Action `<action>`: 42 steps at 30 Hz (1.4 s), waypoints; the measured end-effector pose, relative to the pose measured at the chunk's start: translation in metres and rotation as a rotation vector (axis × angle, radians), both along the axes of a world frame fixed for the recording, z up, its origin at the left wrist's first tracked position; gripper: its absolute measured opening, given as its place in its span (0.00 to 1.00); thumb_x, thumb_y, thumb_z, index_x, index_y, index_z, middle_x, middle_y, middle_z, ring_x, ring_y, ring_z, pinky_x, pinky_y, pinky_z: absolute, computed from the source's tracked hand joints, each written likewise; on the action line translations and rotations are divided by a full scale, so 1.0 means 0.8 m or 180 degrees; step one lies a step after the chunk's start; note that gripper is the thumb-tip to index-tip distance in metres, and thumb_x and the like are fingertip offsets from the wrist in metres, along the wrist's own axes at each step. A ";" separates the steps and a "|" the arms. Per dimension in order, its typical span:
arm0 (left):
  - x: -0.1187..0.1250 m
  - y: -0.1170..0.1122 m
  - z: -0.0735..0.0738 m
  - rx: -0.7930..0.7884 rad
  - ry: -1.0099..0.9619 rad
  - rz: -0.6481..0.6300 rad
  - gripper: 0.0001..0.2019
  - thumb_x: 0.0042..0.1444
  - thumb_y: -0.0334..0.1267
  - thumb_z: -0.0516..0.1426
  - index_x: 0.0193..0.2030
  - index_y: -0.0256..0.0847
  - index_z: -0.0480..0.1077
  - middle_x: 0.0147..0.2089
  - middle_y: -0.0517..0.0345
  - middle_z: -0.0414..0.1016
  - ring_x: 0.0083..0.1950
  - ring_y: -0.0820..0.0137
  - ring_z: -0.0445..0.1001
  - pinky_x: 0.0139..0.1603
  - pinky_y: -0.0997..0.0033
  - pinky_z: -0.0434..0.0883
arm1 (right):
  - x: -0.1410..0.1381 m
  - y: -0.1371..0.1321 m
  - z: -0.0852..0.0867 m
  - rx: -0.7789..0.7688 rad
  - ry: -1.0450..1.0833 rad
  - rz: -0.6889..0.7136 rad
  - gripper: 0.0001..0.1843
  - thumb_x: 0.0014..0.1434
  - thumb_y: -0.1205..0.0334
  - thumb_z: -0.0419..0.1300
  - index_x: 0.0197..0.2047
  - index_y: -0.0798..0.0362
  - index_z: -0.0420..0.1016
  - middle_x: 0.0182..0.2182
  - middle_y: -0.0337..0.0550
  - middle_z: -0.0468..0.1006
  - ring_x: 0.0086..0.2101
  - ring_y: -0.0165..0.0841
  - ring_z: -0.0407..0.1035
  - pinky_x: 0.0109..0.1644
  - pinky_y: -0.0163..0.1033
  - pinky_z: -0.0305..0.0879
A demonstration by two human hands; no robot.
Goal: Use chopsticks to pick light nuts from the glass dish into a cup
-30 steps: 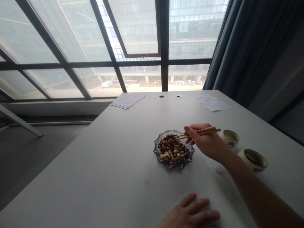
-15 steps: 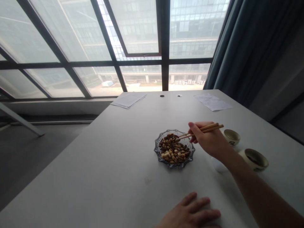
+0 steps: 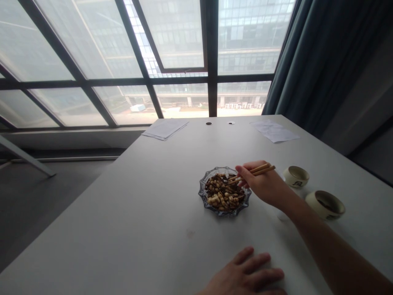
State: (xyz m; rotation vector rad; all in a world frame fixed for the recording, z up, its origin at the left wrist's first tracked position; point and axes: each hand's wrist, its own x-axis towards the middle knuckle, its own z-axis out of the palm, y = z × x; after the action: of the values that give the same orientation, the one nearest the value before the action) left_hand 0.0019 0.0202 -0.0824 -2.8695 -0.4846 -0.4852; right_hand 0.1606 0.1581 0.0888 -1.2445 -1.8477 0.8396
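The left hand (image 3: 242,275) and right hand (image 3: 260,184) were bare; the right forearm (image 3: 325,246) was likewise uncovered, tapering toward the hand.

The left hand (image 3: 239,274) lies palm down, its fingers (image 3: 259,260) loosely spread, the wrist cut off below. The bare right forearm (image 3: 328,246) slants in from the lower right, the right hand (image 3: 264,184) gripping with thumb (image 3: 245,173) and fingers pinched.

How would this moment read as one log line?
right hand: holds chopsticks, tips at nuts; left hand: on table; nuts: in glass bowl; cups: two, right of bowl
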 end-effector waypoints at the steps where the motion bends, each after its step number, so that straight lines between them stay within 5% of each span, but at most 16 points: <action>1: -0.001 0.000 -0.001 0.0017 -0.0010 0.0002 0.19 0.77 0.46 0.46 0.69 0.61 0.65 0.77 0.72 0.53 0.78 0.65 0.51 0.75 0.58 0.58 | 0.002 0.001 0.000 0.0006 -0.0003 -0.0086 0.24 0.66 0.44 0.59 0.27 0.54 0.78 0.23 0.46 0.81 0.24 0.39 0.78 0.27 0.38 0.72; 5: -0.001 0.002 -0.003 0.0065 -0.0028 0.0023 0.19 0.77 0.46 0.46 0.69 0.62 0.65 0.77 0.73 0.54 0.79 0.66 0.50 0.76 0.59 0.57 | 0.003 0.004 -0.003 0.0023 0.0241 -0.0154 0.25 0.67 0.43 0.58 0.32 0.55 0.81 0.25 0.48 0.82 0.25 0.40 0.79 0.28 0.39 0.73; 11: 0.006 0.007 0.004 0.0072 -0.0004 0.0001 0.19 0.77 0.46 0.47 0.69 0.62 0.65 0.77 0.73 0.54 0.78 0.65 0.50 0.76 0.59 0.57 | -0.005 0.003 -0.004 -0.0180 0.0248 0.0565 0.22 0.66 0.45 0.60 0.31 0.54 0.80 0.27 0.45 0.83 0.31 0.40 0.80 0.33 0.37 0.73; 19: 0.000 0.001 0.004 0.0030 0.0014 0.0002 0.18 0.77 0.46 0.47 0.69 0.61 0.66 0.77 0.72 0.55 0.77 0.65 0.54 0.75 0.58 0.59 | 0.000 0.001 0.002 0.0062 0.0112 -0.0058 0.22 0.67 0.46 0.59 0.31 0.55 0.82 0.23 0.45 0.81 0.25 0.39 0.78 0.30 0.39 0.72; 25: 0.007 0.007 0.004 -0.0010 0.0022 -0.0043 0.18 0.76 0.46 0.50 0.68 0.61 0.66 0.77 0.70 0.55 0.78 0.63 0.53 0.75 0.57 0.59 | -0.009 -0.001 -0.002 -0.0281 0.0256 0.0707 0.22 0.66 0.44 0.61 0.33 0.54 0.82 0.27 0.44 0.83 0.31 0.39 0.80 0.33 0.37 0.73; 33: 0.004 0.002 -0.001 0.0002 -0.0011 0.0001 0.18 0.77 0.47 0.47 0.68 0.61 0.66 0.77 0.72 0.54 0.79 0.65 0.48 0.76 0.58 0.56 | 0.002 0.002 -0.004 -0.0010 0.0078 -0.0011 0.22 0.67 0.45 0.59 0.32 0.54 0.81 0.22 0.44 0.80 0.27 0.41 0.79 0.29 0.38 0.71; 42: 0.006 0.005 -0.001 0.0006 -0.0009 -0.0027 0.18 0.76 0.46 0.49 0.68 0.61 0.67 0.77 0.71 0.55 0.79 0.64 0.49 0.76 0.58 0.58 | -0.001 0.002 -0.001 -0.0200 0.0088 0.0291 0.23 0.66 0.45 0.60 0.29 0.53 0.80 0.25 0.44 0.82 0.28 0.40 0.79 0.29 0.37 0.72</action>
State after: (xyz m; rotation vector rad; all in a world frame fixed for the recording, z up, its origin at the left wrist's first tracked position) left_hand 0.0067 0.0241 -0.0833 -2.8704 -0.4723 -0.4910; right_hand 0.1600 0.1594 0.0878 -1.1881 -1.8807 0.9666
